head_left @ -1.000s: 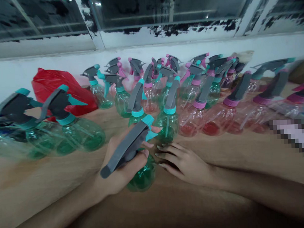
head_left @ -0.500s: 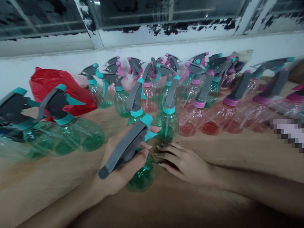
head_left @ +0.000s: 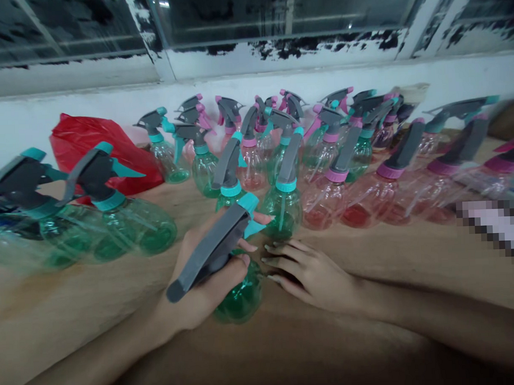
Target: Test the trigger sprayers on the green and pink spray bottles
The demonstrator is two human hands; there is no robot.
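Observation:
My left hand [head_left: 205, 290] is wrapped round the neck of a green spray bottle [head_left: 241, 297] with a grey and teal trigger head. The bottle stands upright on the wooden table [head_left: 170, 358], and its collar is hidden by my fingers. Just right of it, my right hand [head_left: 312, 272] lies palm down with its fingers apart, holding nothing. Its fingertips come close to the bottle; whether they touch it I cannot tell. Behind both hands stands another green spray bottle [head_left: 282, 211] with a teal collar.
Pink spray bottles [head_left: 325, 201] line up to the right, with more pink and green ones behind. Green spray bottles [head_left: 138, 227] stand at the left, before a red plastic bag [head_left: 99, 147]. A white wall [head_left: 110, 99] with windows closes off the back. A blurred-out object [head_left: 498, 226] lies far right.

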